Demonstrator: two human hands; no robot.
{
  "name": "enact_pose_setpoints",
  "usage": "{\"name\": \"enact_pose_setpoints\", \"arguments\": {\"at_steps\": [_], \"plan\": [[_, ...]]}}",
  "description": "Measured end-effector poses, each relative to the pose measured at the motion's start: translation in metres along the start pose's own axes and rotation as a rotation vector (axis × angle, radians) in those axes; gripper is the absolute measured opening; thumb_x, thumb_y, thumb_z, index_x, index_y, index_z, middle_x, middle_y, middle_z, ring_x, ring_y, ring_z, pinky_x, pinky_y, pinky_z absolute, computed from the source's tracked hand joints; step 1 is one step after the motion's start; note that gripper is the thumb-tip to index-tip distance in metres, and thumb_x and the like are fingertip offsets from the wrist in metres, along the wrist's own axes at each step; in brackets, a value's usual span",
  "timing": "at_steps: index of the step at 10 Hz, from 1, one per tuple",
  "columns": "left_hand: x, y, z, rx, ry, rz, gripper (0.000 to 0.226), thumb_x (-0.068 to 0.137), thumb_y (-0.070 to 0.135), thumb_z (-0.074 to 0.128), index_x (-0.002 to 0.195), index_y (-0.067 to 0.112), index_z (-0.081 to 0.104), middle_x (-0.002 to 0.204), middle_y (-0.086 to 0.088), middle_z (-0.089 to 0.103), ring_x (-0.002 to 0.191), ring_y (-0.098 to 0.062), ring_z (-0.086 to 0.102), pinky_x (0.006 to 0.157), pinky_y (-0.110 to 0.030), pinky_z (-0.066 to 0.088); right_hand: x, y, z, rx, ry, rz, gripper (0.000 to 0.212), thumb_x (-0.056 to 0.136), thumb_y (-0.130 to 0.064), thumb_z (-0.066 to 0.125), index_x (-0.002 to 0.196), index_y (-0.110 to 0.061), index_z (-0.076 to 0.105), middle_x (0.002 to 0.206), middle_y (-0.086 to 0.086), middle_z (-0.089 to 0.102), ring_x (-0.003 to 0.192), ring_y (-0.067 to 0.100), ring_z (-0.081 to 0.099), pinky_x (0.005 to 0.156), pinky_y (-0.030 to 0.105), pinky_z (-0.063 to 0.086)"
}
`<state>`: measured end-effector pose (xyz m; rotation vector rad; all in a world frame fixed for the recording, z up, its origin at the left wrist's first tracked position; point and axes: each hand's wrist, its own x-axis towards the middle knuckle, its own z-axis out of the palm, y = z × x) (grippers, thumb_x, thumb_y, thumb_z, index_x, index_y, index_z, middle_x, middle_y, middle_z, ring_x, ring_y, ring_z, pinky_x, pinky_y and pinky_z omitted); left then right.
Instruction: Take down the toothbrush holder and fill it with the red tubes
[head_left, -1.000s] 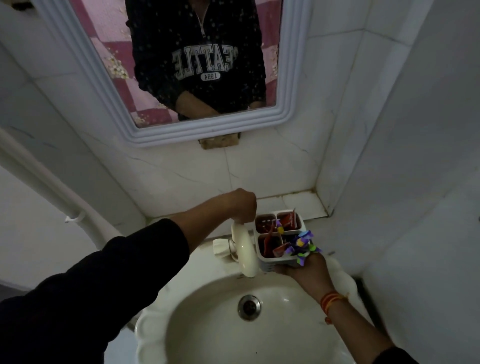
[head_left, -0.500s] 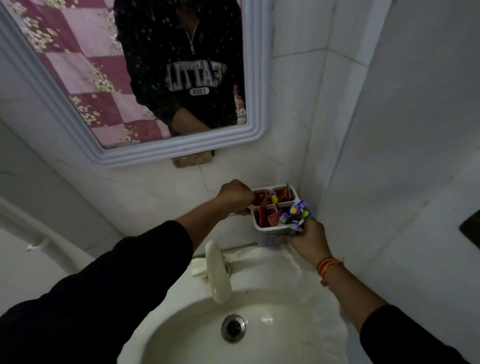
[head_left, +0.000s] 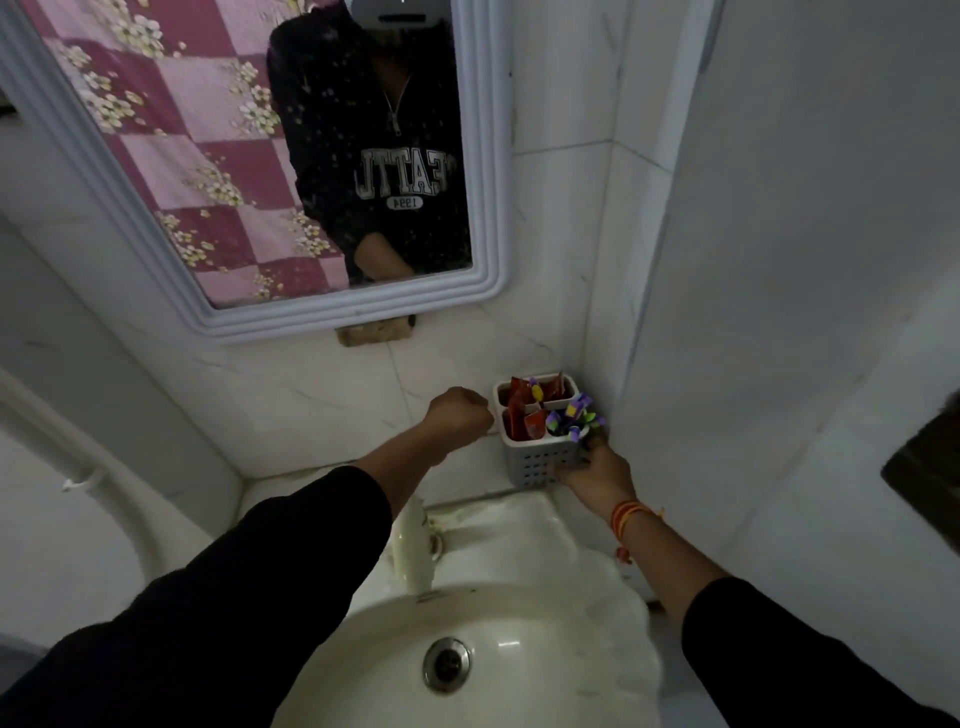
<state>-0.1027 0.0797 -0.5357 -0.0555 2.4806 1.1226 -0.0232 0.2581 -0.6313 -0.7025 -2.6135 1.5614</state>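
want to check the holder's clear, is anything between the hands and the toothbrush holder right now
Nothing visible. The right hand already grips the toothbrush holder at its lower right side, and the left hand, closed in a fist, sits just left of its rim.

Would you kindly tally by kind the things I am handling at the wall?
white perforated plastic toothbrush holder: 1
red tubes showing in it: 4
purple-and-yellow bunch, pieces too small to split: 1
bare hands, left hand and right hand: 2
Total: 8

Perforated plastic holder (head_left: 540, 460); glossy sink (head_left: 363, 675)
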Motion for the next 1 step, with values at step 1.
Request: {"name": "enact_pose_setpoints", "arguments": {"at_steps": [1], "plan": [[-0.0227,-0.0080,-0.0182,0.091,0.040,0.089,0.048,0.087,0.013,0.060,0.134,0.009,0.064,0.133,-0.012,0.065,0.118,-0.028,0.064,0.097,-0.030,0.054,-0.0273,-0.0141,-0.0018,-0.003,0.036,0.042,0.046,0.079,-0.023,0.077,0.122,-0.012,0.066,0.121,0.012,0.071,0.113,0.030,0.064,0.097,0.031,0.049]]}}
